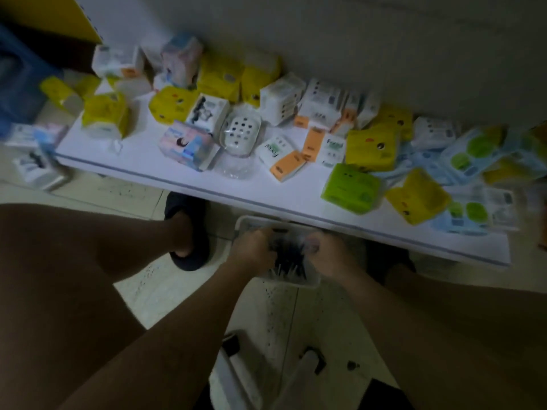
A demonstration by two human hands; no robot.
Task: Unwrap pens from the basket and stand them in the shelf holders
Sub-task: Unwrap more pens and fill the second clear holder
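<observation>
The pen bundle [288,257] lies inside the basket [299,283], which sits just short of the white shelf [207,184]. Its long axis points back toward the person. The left hand [251,251] and right hand [324,251] flank it, equally near, fingers curled gripping its sides.

Single wide-angle head view, steeply down and forward, close above the basket [244,221], low white shelf [142,164] beyond.

Dim, underexposed, greenish. The white shelf [142,161] catches most light; the near forearms [183,321] and floor [296,315] lie in shadow. Motion blur smears the tissue packs [473,155] far right; wide-angle edges bend.
</observation>
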